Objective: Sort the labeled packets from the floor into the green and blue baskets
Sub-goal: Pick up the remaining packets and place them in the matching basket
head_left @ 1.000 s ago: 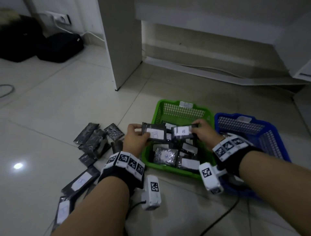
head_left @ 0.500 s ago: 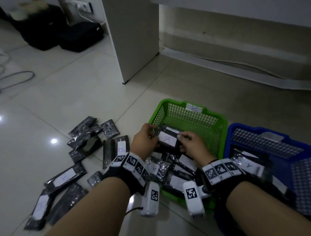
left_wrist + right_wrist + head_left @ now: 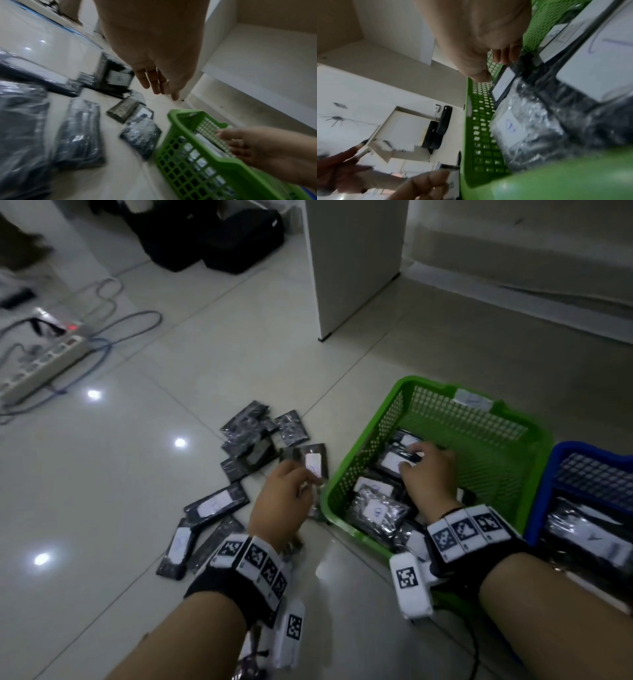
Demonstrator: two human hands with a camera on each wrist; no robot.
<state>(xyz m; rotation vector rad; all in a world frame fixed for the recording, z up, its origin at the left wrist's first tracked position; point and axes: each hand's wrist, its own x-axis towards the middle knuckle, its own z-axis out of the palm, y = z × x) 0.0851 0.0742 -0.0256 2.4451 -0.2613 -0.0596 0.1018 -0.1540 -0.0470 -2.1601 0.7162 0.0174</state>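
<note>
The green basket (image 3: 411,381) stands on the floor and holds several black packets with white labels. My right hand (image 3: 424,467) is inside it, fingers curled on the top labeled packet (image 3: 394,462). In the right wrist view the right hand (image 3: 496,63) has its fingertips at that packet's dark edge. My left hand (image 3: 294,484) hovers over the floor just left of the basket, fingers relaxed and holding nothing (image 3: 156,83). A labeled floor packet (image 3: 313,462) lies right by its fingertips. More floor packets (image 3: 212,505) are scattered to the left. The blue basket (image 3: 544,491) at the right also holds packets.
A white furniture panel (image 3: 352,268) stands on the floor beyond the baskets. A power strip (image 3: 41,364) with looping cables lies at the far left, and black bags (image 3: 212,234) sit at the back. Bare tile lies between the strip and the packets.
Both hands held one packet over the green basket. My left hand has let go and swung left toward the floor packets, while the right hand lowered the packet into the green basket.
</note>
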